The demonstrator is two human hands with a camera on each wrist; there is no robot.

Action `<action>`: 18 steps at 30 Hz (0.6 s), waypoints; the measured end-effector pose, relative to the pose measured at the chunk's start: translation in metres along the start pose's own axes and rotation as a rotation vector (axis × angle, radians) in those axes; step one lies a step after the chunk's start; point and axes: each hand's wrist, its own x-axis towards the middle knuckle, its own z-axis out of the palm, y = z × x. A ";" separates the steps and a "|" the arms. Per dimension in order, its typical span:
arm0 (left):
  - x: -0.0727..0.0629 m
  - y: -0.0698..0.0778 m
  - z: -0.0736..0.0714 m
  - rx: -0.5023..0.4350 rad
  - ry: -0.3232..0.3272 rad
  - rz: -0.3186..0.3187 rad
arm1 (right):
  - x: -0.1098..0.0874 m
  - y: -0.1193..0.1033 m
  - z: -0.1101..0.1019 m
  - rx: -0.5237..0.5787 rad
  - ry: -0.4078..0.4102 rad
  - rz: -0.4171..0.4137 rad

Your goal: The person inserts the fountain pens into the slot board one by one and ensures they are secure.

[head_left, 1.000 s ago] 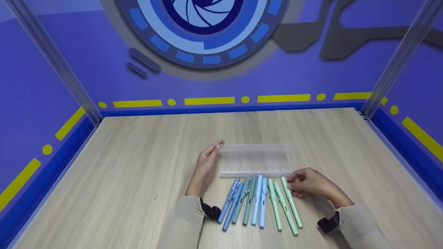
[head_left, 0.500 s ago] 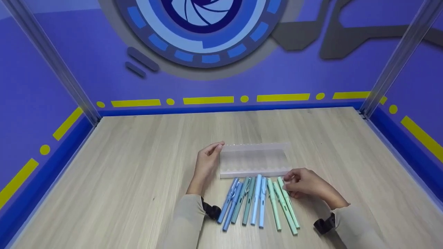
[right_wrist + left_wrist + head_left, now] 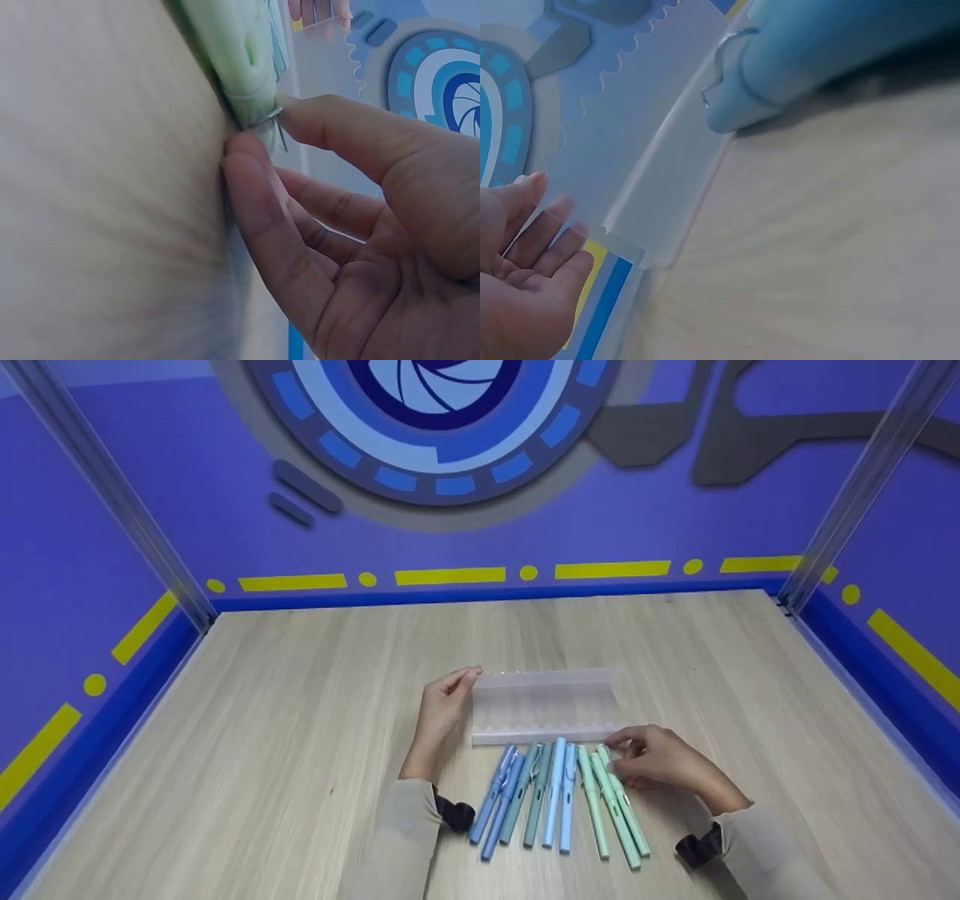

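My right hand (image 3: 664,761) pinches the cap end of the rightmost pale green pen (image 3: 634,825); the right wrist view shows thumb and fingertips at its metal clip. That pen lies against another pale green pen (image 3: 616,810), with a third beside them. My left hand (image 3: 442,716) rests at the left end of a clear plastic pen tray (image 3: 544,737), its fingertips touching the far left corner. In the left wrist view the fingers of the left hand (image 3: 536,262) are loosely bent and spread by the tray's scalloped edge.
Left of the green pens lie light blue pens (image 3: 560,802), teal pens (image 3: 532,802) and darker blue pens (image 3: 495,802), fanned side by side below the tray. All rest on a wooden table (image 3: 315,697) enclosed by blue printed walls (image 3: 450,547).
My right hand has slid the rightmost pale green pen's cap end leftward, against its neighbour. The left hand stays at the tray, and the view has shifted slightly.
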 end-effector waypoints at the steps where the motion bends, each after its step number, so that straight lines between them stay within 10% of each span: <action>1: 0.000 0.000 -0.001 -0.004 0.000 -0.004 | 0.000 0.000 0.000 0.001 -0.001 0.000; 18: -0.001 0.001 -0.004 -0.013 -0.009 -0.036 | 0.002 -0.004 0.005 -0.045 -0.024 -0.053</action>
